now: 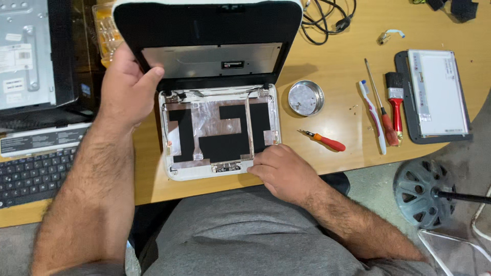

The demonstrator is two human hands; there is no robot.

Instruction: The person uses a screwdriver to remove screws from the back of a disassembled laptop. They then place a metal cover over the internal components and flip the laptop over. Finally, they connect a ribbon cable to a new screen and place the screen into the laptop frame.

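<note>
Now left hand point(125, 87) fingers clamp laptop lid point(207, 38); right hand point(284, 171) fingers pressed on base point(171, 171).

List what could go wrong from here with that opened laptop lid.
1. The left hand holds the loose screen panel by one edge only; it may flex, slip or crack.
2. A thin flat cable runs across the white back cover towards the hinge; tilting the panel further could strain it.
3. The small metal dish and orange screwdriver lie close to the right hand; a nudge could knock them.
</note>
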